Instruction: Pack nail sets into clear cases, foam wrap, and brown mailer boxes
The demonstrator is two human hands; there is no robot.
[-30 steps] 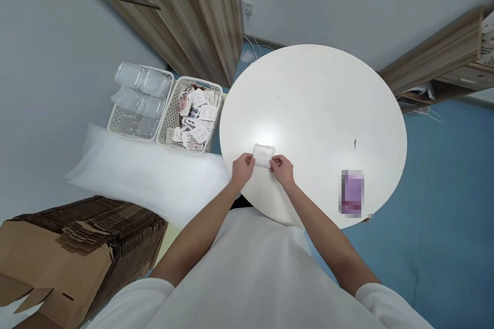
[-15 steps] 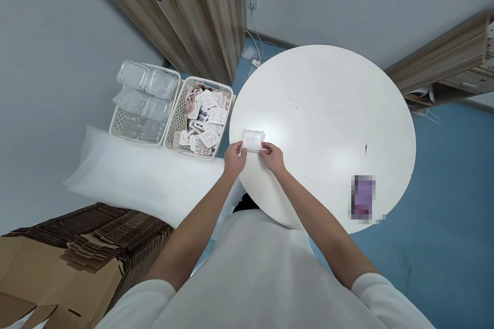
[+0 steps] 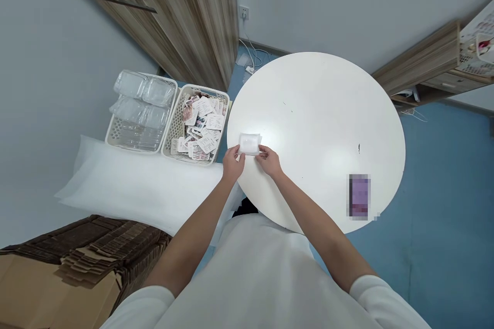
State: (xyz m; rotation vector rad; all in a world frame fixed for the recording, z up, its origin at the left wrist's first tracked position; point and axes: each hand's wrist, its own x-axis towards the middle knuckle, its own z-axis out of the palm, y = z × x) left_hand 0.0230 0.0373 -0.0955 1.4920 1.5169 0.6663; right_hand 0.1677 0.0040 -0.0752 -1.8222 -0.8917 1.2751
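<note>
A small white packet wrapped in translucent foam sheet [image 3: 249, 144] lies at the left edge of the round white table [image 3: 316, 108]. My left hand [image 3: 233, 163] pinches its left side, the fingers closed on the edge. At the opposite side, my right hand [image 3: 269, 161] grips the lower right corner between thumb and fingers. What is inside the wrapping cannot be made out. Left of the table, a white basket [image 3: 173, 133] holds a heap of printed cards [image 3: 206, 126], some with small coloured items on them.
Another basket [image 3: 111, 136] holds clear plastic packs [image 3: 158, 92]. White foam sheets [image 3: 146, 190] lie in front of the baskets, above flattened brown cardboard boxes [image 3: 88, 288]. A pixelated purple object [image 3: 359, 195] rests on the table's right side. A wooden cabinet [image 3: 185, 20] stands behind.
The camera view has shifted slightly. Both hands keep hold of the wrapped packet at nearly the same spot on the table.
</note>
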